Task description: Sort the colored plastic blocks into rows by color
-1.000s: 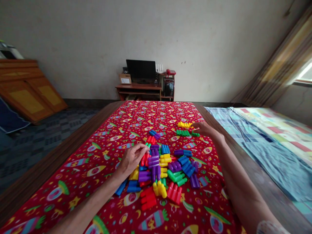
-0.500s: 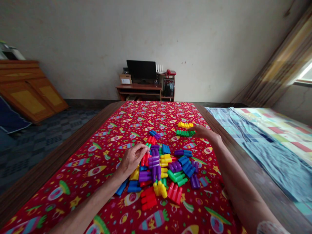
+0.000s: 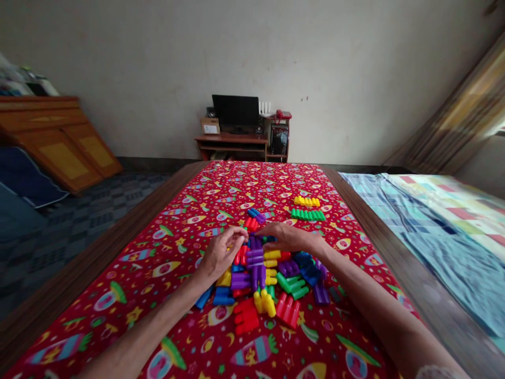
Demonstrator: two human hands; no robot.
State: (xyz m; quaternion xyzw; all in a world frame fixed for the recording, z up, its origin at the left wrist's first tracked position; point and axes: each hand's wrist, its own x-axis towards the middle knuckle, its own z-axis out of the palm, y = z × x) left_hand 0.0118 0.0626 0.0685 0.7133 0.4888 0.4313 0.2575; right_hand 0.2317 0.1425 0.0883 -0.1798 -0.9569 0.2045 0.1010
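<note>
My left hand (image 3: 224, 253) is at the left side of a loose heap of toy building blocks, thumb and fingers curled together. A small green bit shows by its fingertips; whether the hand holds it is unclear. My right hand (image 3: 286, 237) reaches in over the back of the heap, its fingers stretched toward the left hand and nothing visible in them. Between and below them lie purple blocks (image 3: 256, 259), yellow blocks (image 3: 270, 272), red blocks (image 3: 246, 316) and green blocks (image 3: 292, 284). Behind the right hand, a green row of blocks (image 3: 307, 215) lies near a yellow row (image 3: 306, 201).
A red patterned cloth (image 3: 158, 273) covers the table, with dark wooden edges (image 3: 355, 210) showing at the sides. To the right is a bed with a blue sheet (image 3: 410, 237). A desk with a monitor (image 3: 235, 111) stands by the wall; a wooden cabinet (image 3: 67, 147) is at left.
My right hand has left the green and yellow rows and come left and nearer, over the heap. My left hand stays by the heap, still curled. The view has shifted slightly.
</note>
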